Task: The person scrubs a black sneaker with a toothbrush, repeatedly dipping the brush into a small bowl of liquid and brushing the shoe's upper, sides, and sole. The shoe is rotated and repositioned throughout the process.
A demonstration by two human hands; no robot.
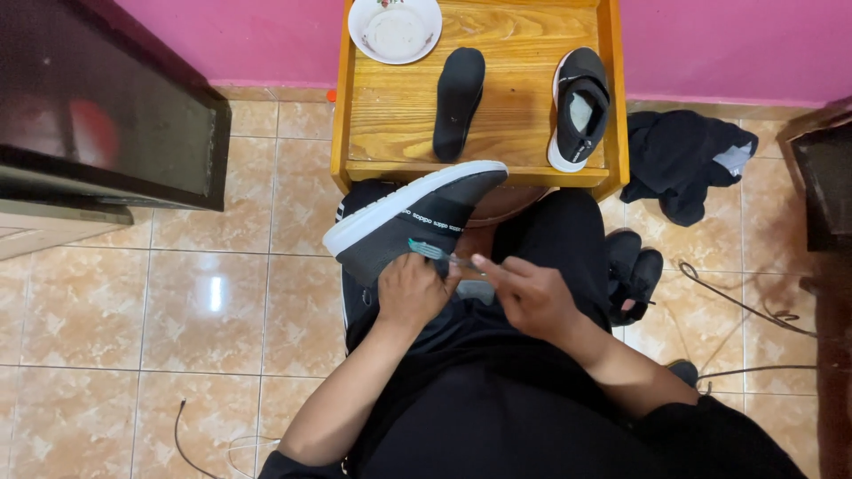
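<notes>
Black knit slip-on shoe with a white rubber sole (417, 217), gripped over the lap by the left hand (410, 288), could slip if the right hand (530, 297), pinching a green-headed toothbrush (437, 253), presses hard.

You are looking down into an evenly lit, fairly bright room. The light comes from above: it leaves a small white glare spot on the glossy floor (216, 294) tiles to your left, and a dull reddish reflection on the dark cabinet (98, 115) top. Shadows are soft and short; the shoe (417, 217) throws a faint one over your lap. Your dark trousers lose nearly all detail. Focus is sharp across the surface (399, 115) and your hands. The wide lens bends straight edges outward near the frame corners. No motion blur shows.
</notes>
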